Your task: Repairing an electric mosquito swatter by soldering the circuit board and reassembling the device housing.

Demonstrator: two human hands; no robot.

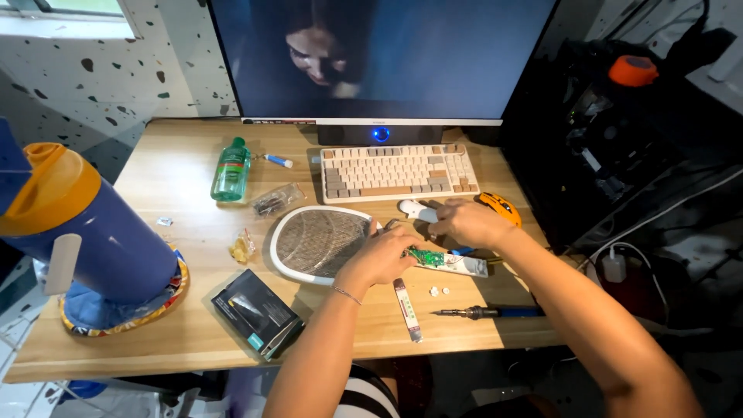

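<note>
The wooden desk [178, 310] carries everything, and the electric mosquito swatter [321, 244] lying near its middle serves as the landmark. Behind the swatter stands a wide monitor [379, 58], with a beige keyboard [396, 172] in front of it. Far to the swatter's left is a big blue jug with an orange lid [77, 232] on a patterned mat. To the swatter's back left lies a green bottle [231, 170], and to its front left a black tool case [257, 313].

The swatter is already opened up: its handle shell [464, 265] lies to the right of the mesh head with a green circuit board [426, 257] exposed, and the other white handle piece [418, 210] sits apart, just behind it. Small white bits [439, 291] lie loose in front of the handle. Judging by this, disassembly is done and work on the board is under way; closing up is not yet done.

The left hand [381, 259] rests curled over the joint between mesh head and board, pressing it down; whether its fingers pinch anything I cannot tell. The right hand [468, 223] is curled beside the loose white piece, its fingertips touching it. A soldering iron [487, 313] lies untouched to the swatter's front right, beside a narrow strip [407, 310].
</note>
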